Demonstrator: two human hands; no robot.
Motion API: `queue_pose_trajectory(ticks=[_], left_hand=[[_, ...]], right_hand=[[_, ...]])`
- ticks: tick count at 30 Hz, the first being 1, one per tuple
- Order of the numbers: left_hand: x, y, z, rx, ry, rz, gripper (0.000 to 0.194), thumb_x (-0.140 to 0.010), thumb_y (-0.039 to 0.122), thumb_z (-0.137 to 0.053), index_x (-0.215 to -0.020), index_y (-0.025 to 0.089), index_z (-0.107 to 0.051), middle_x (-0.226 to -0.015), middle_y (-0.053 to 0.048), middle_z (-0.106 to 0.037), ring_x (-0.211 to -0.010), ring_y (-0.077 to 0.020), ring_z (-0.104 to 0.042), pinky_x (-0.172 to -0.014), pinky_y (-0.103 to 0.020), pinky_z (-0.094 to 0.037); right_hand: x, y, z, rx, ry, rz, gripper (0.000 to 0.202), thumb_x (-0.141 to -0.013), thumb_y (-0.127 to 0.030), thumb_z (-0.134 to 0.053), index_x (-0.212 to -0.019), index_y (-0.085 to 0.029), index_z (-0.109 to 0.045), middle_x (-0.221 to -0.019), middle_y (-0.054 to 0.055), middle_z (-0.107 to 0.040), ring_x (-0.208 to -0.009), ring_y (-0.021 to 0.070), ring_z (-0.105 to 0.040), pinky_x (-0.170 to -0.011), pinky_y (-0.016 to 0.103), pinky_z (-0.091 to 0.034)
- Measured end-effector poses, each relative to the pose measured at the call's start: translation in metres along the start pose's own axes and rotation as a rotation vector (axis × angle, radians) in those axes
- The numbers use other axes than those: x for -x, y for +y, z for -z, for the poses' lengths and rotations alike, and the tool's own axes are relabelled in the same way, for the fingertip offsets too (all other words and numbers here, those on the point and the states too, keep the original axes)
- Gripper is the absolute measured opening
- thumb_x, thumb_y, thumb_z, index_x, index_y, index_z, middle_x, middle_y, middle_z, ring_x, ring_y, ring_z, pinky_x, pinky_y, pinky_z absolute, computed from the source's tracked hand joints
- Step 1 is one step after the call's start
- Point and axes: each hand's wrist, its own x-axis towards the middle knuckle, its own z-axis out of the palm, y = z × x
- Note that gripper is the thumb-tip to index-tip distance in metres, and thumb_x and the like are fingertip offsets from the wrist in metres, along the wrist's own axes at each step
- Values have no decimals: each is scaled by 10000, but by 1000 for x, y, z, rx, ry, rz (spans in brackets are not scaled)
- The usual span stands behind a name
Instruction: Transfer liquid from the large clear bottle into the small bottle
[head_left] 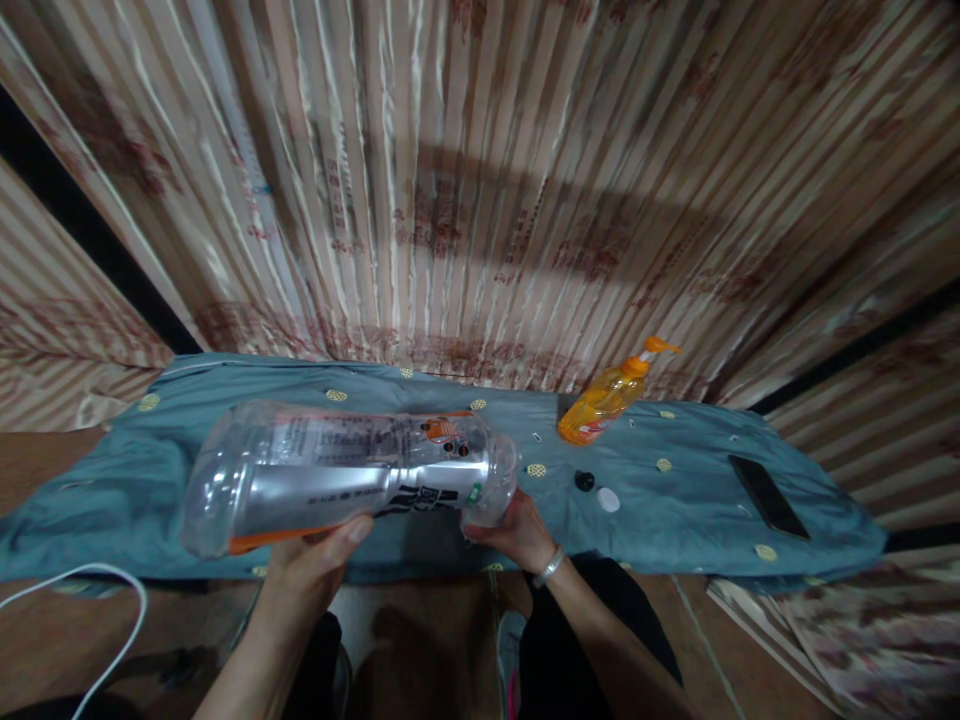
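Note:
A large clear plastic bottle (352, 480) with a silver and orange label lies sideways in the air, its narrow end to the right. Under its wider left part is my left hand (319, 555), the thumb along the label and the other fingers hidden behind. My right hand (517, 535), with a silver bracelet on the wrist, is closed at the bottle's narrow end. An orange pump bottle (604, 400) with yellow liquid stands beyond on the blue cloth. Near it are a small black object (584, 481) and a round white one (608, 499).
A blue patterned cloth (690, 500) covers the long narrow surface. On its right part lies a dark flat phone-like object (768, 496). Striped curtains (480, 200) hang behind. A white cable (139, 610) curves at the lower left.

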Motion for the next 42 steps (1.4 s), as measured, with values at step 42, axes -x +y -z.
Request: queue_pose_trajectory(ticks=[42], left_hand=[[-1,-2,2,-10,26,-16,401,-547,373,-829,-902,219,-726,-774,-48,-761,-1091,-350,-644,-995,-425,-467]], right_hand=[[0,3,-2,-23,-1,29,607,-614,-285,-798,-1168,-222,-559,-1054,64,-714,-936,278,-705,-852,422,-572]])
